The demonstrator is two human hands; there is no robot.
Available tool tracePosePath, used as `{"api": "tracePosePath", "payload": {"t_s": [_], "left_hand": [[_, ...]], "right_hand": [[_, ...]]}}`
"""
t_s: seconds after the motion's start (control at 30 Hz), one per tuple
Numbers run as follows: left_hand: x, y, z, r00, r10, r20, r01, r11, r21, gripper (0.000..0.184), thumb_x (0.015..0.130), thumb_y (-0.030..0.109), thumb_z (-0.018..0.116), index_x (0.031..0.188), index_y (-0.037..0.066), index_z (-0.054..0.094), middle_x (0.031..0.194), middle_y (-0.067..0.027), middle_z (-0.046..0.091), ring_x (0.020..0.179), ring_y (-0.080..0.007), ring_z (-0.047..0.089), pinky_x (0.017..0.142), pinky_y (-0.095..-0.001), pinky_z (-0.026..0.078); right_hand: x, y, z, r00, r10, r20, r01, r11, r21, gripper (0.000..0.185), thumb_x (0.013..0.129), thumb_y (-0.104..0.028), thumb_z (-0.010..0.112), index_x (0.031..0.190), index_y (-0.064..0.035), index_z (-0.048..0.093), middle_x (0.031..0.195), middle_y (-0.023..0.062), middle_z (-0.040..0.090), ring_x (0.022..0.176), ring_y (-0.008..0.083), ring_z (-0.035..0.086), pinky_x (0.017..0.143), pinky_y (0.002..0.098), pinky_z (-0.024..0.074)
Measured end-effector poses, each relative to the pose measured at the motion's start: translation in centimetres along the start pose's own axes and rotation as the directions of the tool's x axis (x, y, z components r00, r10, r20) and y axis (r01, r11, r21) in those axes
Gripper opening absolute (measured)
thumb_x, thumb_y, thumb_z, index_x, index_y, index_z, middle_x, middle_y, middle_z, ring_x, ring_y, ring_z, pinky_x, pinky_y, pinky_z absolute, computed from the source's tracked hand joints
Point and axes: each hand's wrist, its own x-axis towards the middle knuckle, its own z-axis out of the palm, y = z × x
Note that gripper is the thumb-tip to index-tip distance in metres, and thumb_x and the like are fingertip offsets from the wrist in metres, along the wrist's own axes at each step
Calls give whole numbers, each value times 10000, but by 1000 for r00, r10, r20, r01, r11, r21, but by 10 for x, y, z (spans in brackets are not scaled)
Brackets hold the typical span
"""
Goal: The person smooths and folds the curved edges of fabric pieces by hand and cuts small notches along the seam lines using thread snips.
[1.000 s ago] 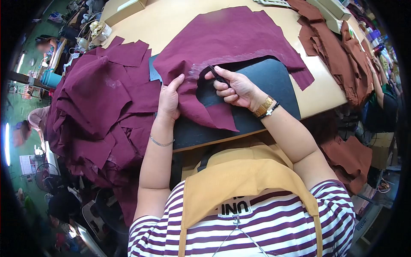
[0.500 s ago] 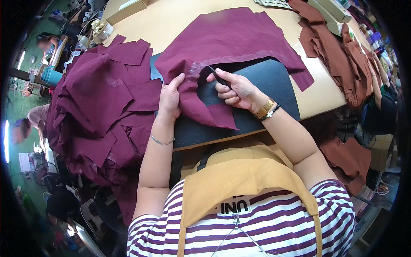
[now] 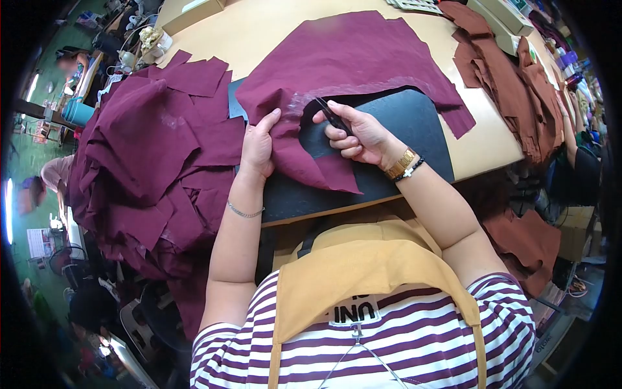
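Note:
A large maroon fabric piece point(image 3: 343, 55) lies over a black mat point(image 3: 402, 136) at the table's front edge. Its curved edge carries a whitish chalky band. My left hand point(image 3: 259, 144) grips the folded left part of this fabric between thumb and fingers. In my right hand point(image 3: 357, 133) are black thread snips point(image 3: 334, 118), closed in the fingers, their tips pointing up and left by the curved edge. Whether the tips touch the fabric, I cannot tell. A flap of the fabric hangs down between my hands.
A heap of maroon fabric pieces point(image 3: 142, 149) lies to the left, spilling over the table edge. Brown fabric pieces point(image 3: 502, 84) are stacked at the right. A small container point(image 3: 154, 44) and a cardboard box point(image 3: 191, 14) stand at the back left. Other people work at both sides.
Hardly any movement at my hands: the tips of the snips look slightly more parted. The fabric stays in place.

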Motion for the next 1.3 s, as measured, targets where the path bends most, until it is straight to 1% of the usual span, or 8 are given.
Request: {"api": "tracePosePath", "payload": {"t_s": [0.37, 0.5, 0.6, 0.67, 0.8, 1.03, 1.2, 1.3], "left_hand": [[-21, 5, 3, 998, 21, -64, -17, 998, 59, 282, 926, 120, 573, 1189, 18, 567, 1007, -98, 666, 836, -209, 666, 742, -345, 555], [-84, 11, -39, 980, 152, -126, -104, 941, 322, 428, 927, 82, 573, 1336, 1, 478, 1293, -99, 550, 1167, -193, 539, 1001, -344, 424], [-121, 33, -48, 791, 610, 40, -457, 546, 702, 697, 940, 19, 517, 1509, 97, 121, 1514, -123, 294, 1333, -230, 373, 1117, -379, 272], [-119, 56, -38, 621, 767, 161, -436, 167, 884, 670, 891, 41, 594, 1470, 63, 258, 1479, -143, 359, 1337, -295, 385, 1095, -428, 304], [-51, 71, 11, 661, 368, 654, -643, -172, 746, 422, 881, 135, 641, 1289, 77, 548, 1423, -145, 464, 1338, -352, 402, 1076, -435, 342], [51, -26, 56, 842, 19, 540, -510, -301, 806, 718, 908, 625, 455, 1474, 194, 365, 1568, -150, 229, 1464, -325, 161, 1153, -588, 129], [31, -1, 25, 952, 44, 304, -275, -320, 906, 737, 899, 605, 497, 1492, 202, 324, 1588, -130, 181, 1474, -315, 123, 1142, -619, 113], [22, 15, 30, 916, 132, 380, -321, -328, 888, 546, 888, 451, 601, 1342, 162, 509, 1425, -149, 431, 1330, -330, 392, 1078, -536, 307]], "right_hand": [[-17, 3, -3, 999, -30, -16, 29, 999, -37, 341, 1030, -378, 417, 1145, -76, 526, 664, -42, 411, 470, 14, 290, 374, 150, 223], [-81, -14, -15, 930, -358, -83, 262, 804, -534, 296, 1017, -322, 476, 1152, -65, 538, 689, -63, 396, 497, 0, 290, 411, 154, 229], [-124, -34, -48, 652, -750, -109, 289, 380, -879, 318, 899, -275, 696, 1089, -39, 600, 860, -54, 537, 763, 21, 485, 665, 168, 404], [-140, -46, -89, 524, -836, -164, 181, 298, -937, 390, 860, -279, 734, 1098, -5, 590, 907, 11, 589, 823, 85, 560, 724, 261, 481], [-151, -72, -175, 298, -952, -73, -348, -37, -937, 623, 716, -384, 803, 1110, 40, 571, 959, 191, 635, 917, 320, 633, 836, 383, 502], [-152, -76, -183, 333, -916, -225, -449, 56, -892, 256, 830, -191, 700, 986, -25, 584, 883, 188, 674, 842, 344, 661, 764, 411, 506], [-195, -94, -185, 258, -965, -38, -396, -70, -915, 247, 833, -190, 715, 932, -14, 573, 807, 143, 643, 745, 250, 641, 696, 355, 496], [-178, -97, -137, 295, -898, -327, 93, 368, -925, 333, 931, -410, 612, 949, -79, 585, 756, -12, 563, 594, 64, 469, 518, 231, 393]]}}
